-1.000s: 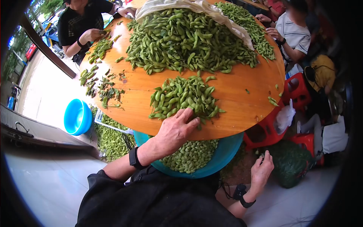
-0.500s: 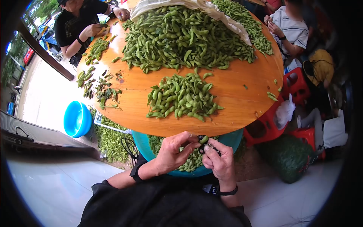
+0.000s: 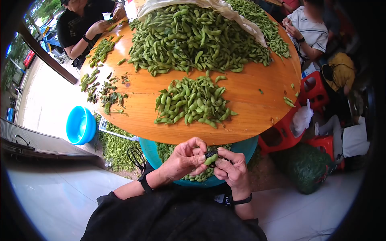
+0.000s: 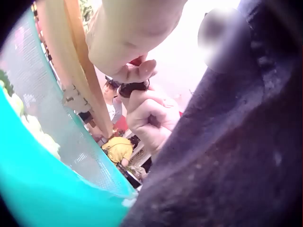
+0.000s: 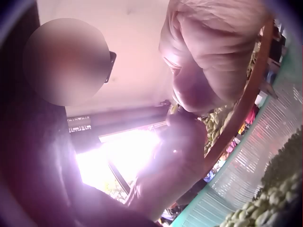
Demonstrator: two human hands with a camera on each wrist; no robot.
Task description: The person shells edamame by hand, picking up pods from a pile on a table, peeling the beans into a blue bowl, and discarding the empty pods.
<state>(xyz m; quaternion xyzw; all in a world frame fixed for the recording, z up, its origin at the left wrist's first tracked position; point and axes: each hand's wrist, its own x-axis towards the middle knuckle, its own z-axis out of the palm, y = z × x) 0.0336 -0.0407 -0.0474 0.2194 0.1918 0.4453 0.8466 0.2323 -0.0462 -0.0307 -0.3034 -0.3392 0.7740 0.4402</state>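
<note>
Over the teal basin (image 3: 146, 154), both hands meet at one green edamame pod (image 3: 210, 160). My left hand (image 3: 185, 159) pinches the pod between thumb and fingers. My right hand (image 3: 234, 169) grips a small black tool, its fingertips right at the pod's other end. A dark piece (image 4: 133, 88) of that tool shows at the fingers in the left wrist view; its exact kind is hidden by the fingers. Shelled beans (image 3: 201, 176) lie in the basin below. On the wooden table (image 3: 257, 108) just ahead is a small heap of pods (image 3: 195, 100).
A large pile of pods (image 3: 193, 40) under a pale cloth (image 3: 241, 22) covers the far table. Pods and leaf scraps (image 3: 112, 96) lie at left. A blue basin (image 3: 81, 125) stands on the floor; red stools (image 3: 287, 130) are at right. Two people sit across the table.
The left hand has come back from the pod heap with a pod. The right hand has moved in from the right to meet it, and the pod has turned between the fingers.
</note>
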